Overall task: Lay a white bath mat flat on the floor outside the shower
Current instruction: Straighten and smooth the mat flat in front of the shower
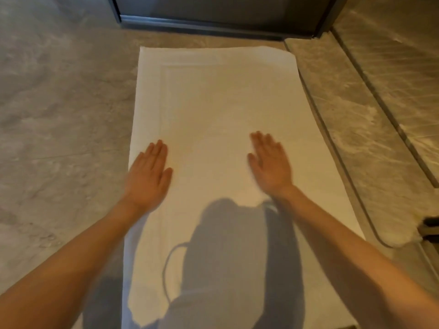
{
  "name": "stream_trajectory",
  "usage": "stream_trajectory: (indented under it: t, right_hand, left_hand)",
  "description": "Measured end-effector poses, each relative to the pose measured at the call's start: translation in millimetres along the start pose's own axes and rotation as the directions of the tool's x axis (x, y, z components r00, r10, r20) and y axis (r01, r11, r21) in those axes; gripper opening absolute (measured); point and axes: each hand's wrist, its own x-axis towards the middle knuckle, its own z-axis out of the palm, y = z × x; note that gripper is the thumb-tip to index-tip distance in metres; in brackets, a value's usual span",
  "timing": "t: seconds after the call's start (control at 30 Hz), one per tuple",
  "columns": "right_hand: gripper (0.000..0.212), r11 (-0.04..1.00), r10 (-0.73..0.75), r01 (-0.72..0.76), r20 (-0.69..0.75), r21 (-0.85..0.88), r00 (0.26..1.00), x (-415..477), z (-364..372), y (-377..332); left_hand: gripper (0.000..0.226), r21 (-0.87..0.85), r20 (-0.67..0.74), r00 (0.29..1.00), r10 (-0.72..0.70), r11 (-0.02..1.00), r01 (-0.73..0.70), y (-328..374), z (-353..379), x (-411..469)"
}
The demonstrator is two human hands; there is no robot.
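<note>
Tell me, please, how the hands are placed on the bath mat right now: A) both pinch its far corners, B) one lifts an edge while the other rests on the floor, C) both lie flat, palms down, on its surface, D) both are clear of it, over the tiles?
C: the left hand and right hand lie open, fingers extended, on the spread white bath mat.

I see a grey marbled floor (pixel 59 110) with the white bath mat (pixel 213 103) spread flat on it. The mat's far edge lies near a dark door frame (pixel 202 23). Its right edge runs beside a raised stone sill (pixel 344 129), maybe touching it.
</note>
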Motion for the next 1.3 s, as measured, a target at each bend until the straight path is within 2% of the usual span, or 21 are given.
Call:
stream_trajectory:
  t: [0.07,0.2,0.4,0.47,0.53,0.57,0.63,0.7,0.83,0.9,1.0,1.1,1.3]
  right_hand:
    - [0.062,0.992,0.126,-0.126,0.003,0.010,0.992,-11,-14,59]
    - [0.063,0.988,0.156,-0.156,0.017,-0.006,0.988,-29,-25,110]
    - [0.057,0.989,0.146,-0.145,0.037,-0.032,0.989,-27,-32,103]
    - [0.058,0.977,0.210,-0.207,0.064,-0.049,0.976,-31,-41,89]
    - [0.058,0.966,0.259,-0.260,0.015,0.016,0.966,-47,-45,51]
    - [0.058,0.972,0.227,-0.226,-0.006,0.060,0.974,-62,-42,24]
    - [0.058,0.990,0.052,-0.052,0.000,0.131,0.999,-99,-29,-36]
    - [0.055,0.985,-0.089,0.086,0.014,0.148,0.996,-133,-11,-80]
    - [0.051,0.995,-0.024,0.016,0.075,0.098,0.997,-168,9,-87]
    - [0.051,0.998,-0.049,0.046,0.087,0.046,0.995,-180,11,-72]
    - [0.052,0.996,-0.065,0.061,0.073,0.060,0.995,-196,12,-48]
    - [0.052,0.997,-0.041,0.038,0.045,0.069,0.998,-205,11,-32]
    - [0.053,0.996,-0.062,0.059,0.043,0.062,0.997,-206,8,-31]
  left_hand:
    - [0.066,0.010,0.016,1.000,-0.018,1.000,0.018,-18,-3,-11]
    - [0.066,0.006,0.006,1.000,-0.022,1.000,0.021,-18,-4,-12]
    - [0.070,0.040,0.047,0.998,-0.049,0.998,0.047,-13,-12,-11]
    - [0.072,0.075,0.073,0.992,-0.100,0.993,0.094,3,-23,-11]
    - [0.072,0.080,0.033,0.997,-0.074,0.994,0.071,29,-32,-23]
    - [0.070,0.064,0.010,1.000,-0.010,0.998,0.009,47,-33,-35]
    - [0.064,-0.006,-0.006,0.989,0.148,0.989,-0.148,88,-25,-68]
    - [0.058,-0.084,0.011,0.977,0.213,0.974,-0.212,120,-12,-99]
    - [0.052,-0.142,0.071,0.985,0.159,0.979,-0.148,128,2,-133]
    - [0.054,-0.158,0.074,0.980,0.185,0.972,-0.171,113,2,-144]
    - [0.057,-0.140,0.095,0.983,0.160,0.979,-0.146,90,3,-158]
    - [0.058,-0.145,0.076,0.992,0.100,0.986,-0.088,81,8,-165]
    - [0.058,-0.143,0.044,0.992,0.116,0.984,-0.108,78,15,-166]
